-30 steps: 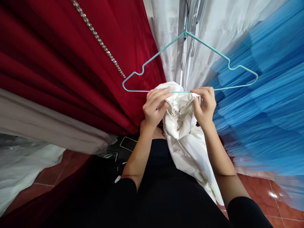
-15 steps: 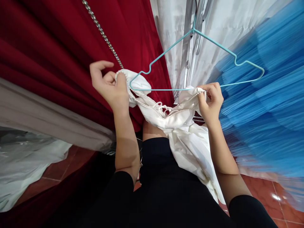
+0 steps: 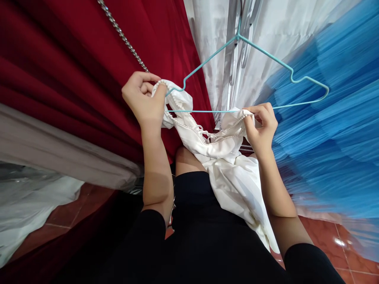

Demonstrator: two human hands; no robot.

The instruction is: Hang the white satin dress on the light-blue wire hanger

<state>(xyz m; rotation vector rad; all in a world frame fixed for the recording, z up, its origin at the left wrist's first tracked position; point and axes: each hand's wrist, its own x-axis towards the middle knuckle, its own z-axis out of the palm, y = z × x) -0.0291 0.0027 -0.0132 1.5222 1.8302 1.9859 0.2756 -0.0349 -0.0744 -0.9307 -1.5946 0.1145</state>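
Note:
A white dress (image 3: 233,177) with a pearl-beaded neckline and a laced part hangs between my hands, its skirt falling over my lap. My left hand (image 3: 145,96) pinches the beaded edge at one shoulder. At the opposite shoulder edge, my right hand (image 3: 262,122) grips the fabric between thumb and fingers. A light blue wire hanger (image 3: 211,61) hangs just beyond the dress. Its left end goes into the shoulder opening by my left hand, while its right end sticks out free past my right hand.
Dark red drapery (image 3: 166,35) with a jewelled strand (image 3: 122,36) is at the left. On the right hangs blue tulle (image 3: 331,118). White cloth (image 3: 275,23) and a metal pole (image 3: 233,67) stand behind the hanger. Red floor tiles (image 3: 325,232) show below.
My left hand has moved right and slightly up, drawing the dress shoulder over the hanger's left end, which is now covered. My right hand keeps its grip almost in place.

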